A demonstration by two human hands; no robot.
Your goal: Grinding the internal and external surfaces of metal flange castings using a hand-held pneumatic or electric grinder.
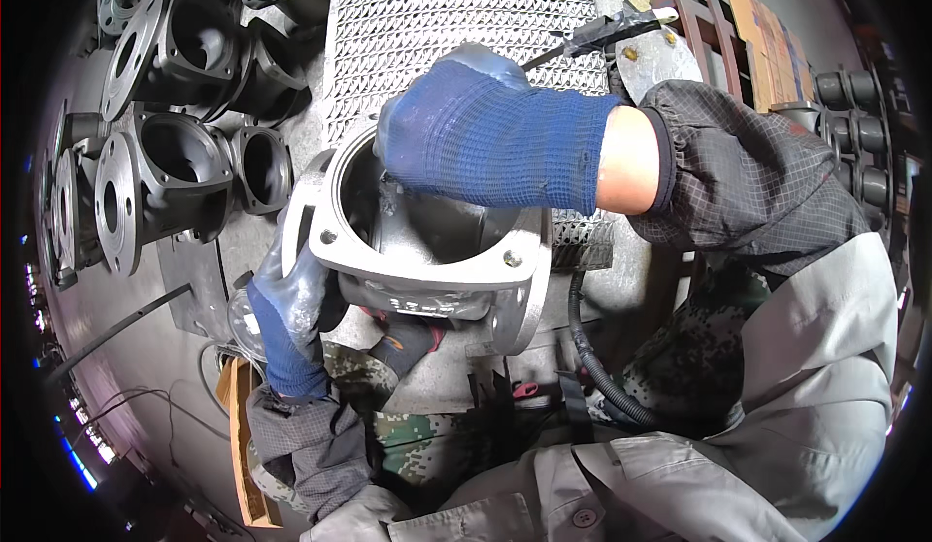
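In front of me a grey cast-metal valve body (437, 272) rests with its wide flanged opening facing up. My left hand (303, 295), in a blue coated glove, wraps round a flange at its left side. My right hand (442, 120), in a matching glove, is curled over the far left rim, at the opening. Its fingers point down and are mostly hidden, so what they hold cannot be made out. Just beyond the right hand lies a black hand tool (612, 32) with a thin shaft, whose tip ends close to the glove.
A metal mesh mat (456, 3) covers the bench beyond the casting. Several similar castings (175, 159) stand at the left. A ribbed black hose (607, 377) hangs at the near right. Cardboard (762, 42) and stacked dark round parts (854, 125) are at the far right.
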